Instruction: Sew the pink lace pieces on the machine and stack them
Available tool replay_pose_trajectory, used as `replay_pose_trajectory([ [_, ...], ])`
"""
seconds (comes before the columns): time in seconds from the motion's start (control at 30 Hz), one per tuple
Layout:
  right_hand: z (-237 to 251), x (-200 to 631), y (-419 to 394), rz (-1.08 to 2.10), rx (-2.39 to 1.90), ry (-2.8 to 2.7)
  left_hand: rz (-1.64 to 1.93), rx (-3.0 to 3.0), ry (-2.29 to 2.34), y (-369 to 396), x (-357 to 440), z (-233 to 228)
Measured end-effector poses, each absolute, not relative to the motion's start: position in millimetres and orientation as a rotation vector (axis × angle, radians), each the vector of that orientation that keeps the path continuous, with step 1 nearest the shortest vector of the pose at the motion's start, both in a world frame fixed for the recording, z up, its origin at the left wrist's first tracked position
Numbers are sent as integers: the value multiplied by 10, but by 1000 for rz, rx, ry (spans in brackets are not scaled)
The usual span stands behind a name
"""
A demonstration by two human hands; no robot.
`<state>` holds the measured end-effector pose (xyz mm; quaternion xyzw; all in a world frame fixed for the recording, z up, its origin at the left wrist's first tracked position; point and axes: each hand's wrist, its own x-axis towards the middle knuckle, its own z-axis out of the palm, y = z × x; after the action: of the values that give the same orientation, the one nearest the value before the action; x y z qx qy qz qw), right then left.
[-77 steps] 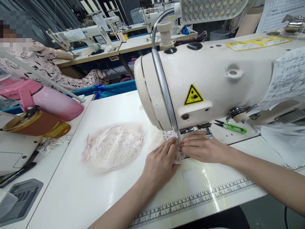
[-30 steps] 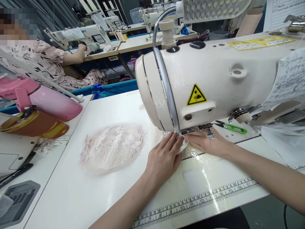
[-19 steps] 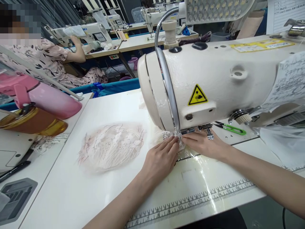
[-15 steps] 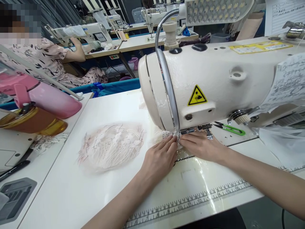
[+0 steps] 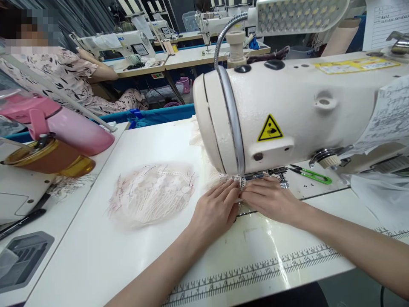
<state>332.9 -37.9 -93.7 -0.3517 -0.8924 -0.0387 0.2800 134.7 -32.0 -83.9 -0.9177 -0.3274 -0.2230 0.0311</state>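
Note:
My left hand (image 5: 215, 209) and my right hand (image 5: 271, 199) meet fingertip to fingertip under the head of a cream sewing machine (image 5: 297, 111). Between them they pinch a small piece of white lace (image 5: 241, 183) right at the presser foot (image 5: 281, 180). Most of that lace is hidden by my fingers and the machine head. A heap of pale pink lace pieces (image 5: 151, 194) lies flat on the white table (image 5: 96, 256) to the left of my left hand.
Green thread snips (image 5: 311, 175) lie behind the presser foot. A pink bottle (image 5: 64, 128) and an amber jar (image 5: 47, 160) stand at the left edge. A printed ruler (image 5: 255, 268) runs along the table's front. A co-worker (image 5: 64, 81) sits at another machine behind.
My hands have drawn closer together over the lace at the presser foot, and the lace that showed below my fingers is now tucked under them. The view has shifted slightly right.

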Motion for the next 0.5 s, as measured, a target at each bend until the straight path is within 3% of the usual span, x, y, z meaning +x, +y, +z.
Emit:
replay_pose_trajectory([
  [0.5,-974,3320,-359,-8,-1033,-2393,-769,-2790,-1023,-334,1368,-822],
])
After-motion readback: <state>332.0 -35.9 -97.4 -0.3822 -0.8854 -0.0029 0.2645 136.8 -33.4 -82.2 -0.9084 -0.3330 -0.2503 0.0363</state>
